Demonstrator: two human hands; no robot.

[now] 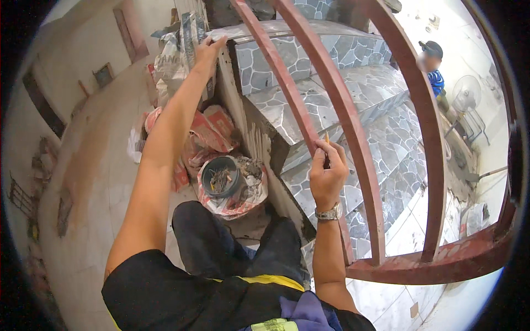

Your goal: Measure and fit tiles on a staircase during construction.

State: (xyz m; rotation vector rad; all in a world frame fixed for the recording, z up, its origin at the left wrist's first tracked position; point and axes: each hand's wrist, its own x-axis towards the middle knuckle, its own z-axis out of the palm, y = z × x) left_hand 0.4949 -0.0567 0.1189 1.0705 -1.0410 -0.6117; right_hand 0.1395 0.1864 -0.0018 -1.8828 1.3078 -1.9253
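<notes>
My left hand (210, 48) reaches up to the front corner of the upper tiled step (254, 30), its fingers partly spread and touching the edge. My right hand (328, 171), a watch on its wrist, is closed round a yellow pencil (327, 138) and rests against a red-brown wooden baluster (292, 96). Behind the balusters, the stairs (337, 88) are faced with grey stone-pattern tile with pale joints. Below my left arm lie torn red-and-white sacks (215, 129) and a dark bucket (220, 179) with debris in it.
A person (433, 77) in a dark cap and blue top is beyond the balusters, near a standing fan (466, 94). A curved wooden rail (414, 270) runs across the right. More sacks (171, 60) stand beside the stairs; pale tiled floor (99, 165) spreads to the left.
</notes>
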